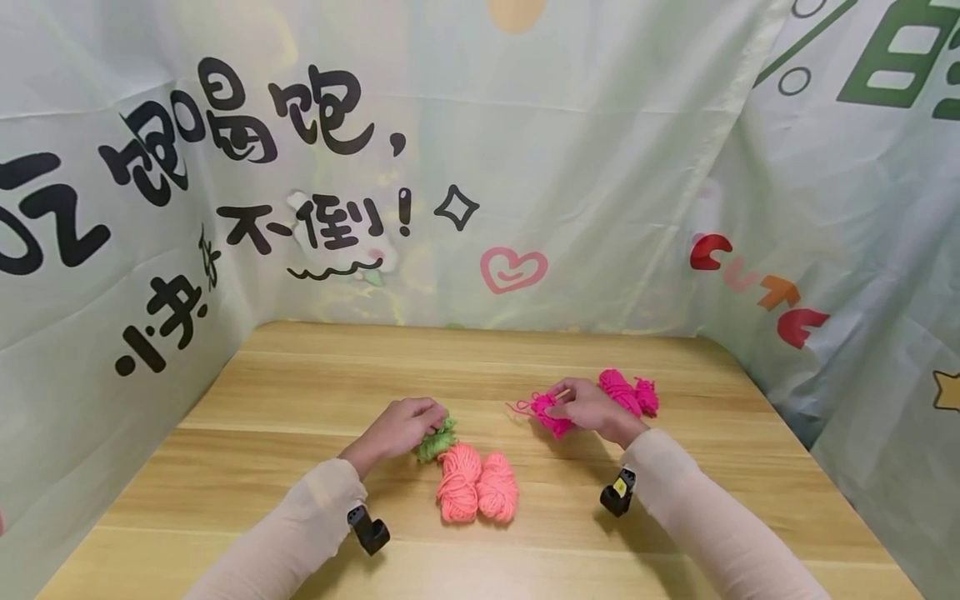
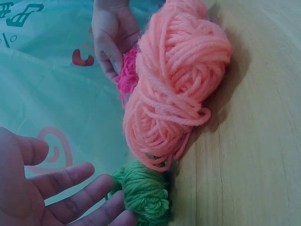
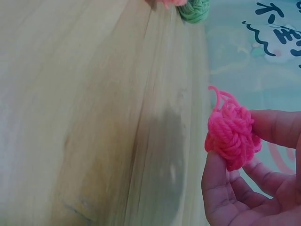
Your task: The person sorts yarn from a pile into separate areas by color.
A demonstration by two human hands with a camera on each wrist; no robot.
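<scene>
My right hand (image 1: 585, 407) pinches a small bright pink yarn bundle (image 3: 233, 134) between thumb and fingers, held over the wooden table with a loose strand trailing from it. At the green yarn skein (image 1: 437, 443), my left hand (image 1: 401, 427) has its fingertips right at the skein's side. In the left wrist view its fingers (image 2: 70, 181) are spread and loosely straight, the thumb apart from them. The green skein (image 2: 145, 195) lies on the table, against the coral yarn skeins (image 1: 477, 487).
Two coral skeins lie side by side near the table's middle. Another bright pink skein (image 1: 628, 393) lies behind my right wrist, toward the back right. The wooden table (image 1: 315, 367) meets printed cloth curtains (image 1: 600, 208) at the back and sides.
</scene>
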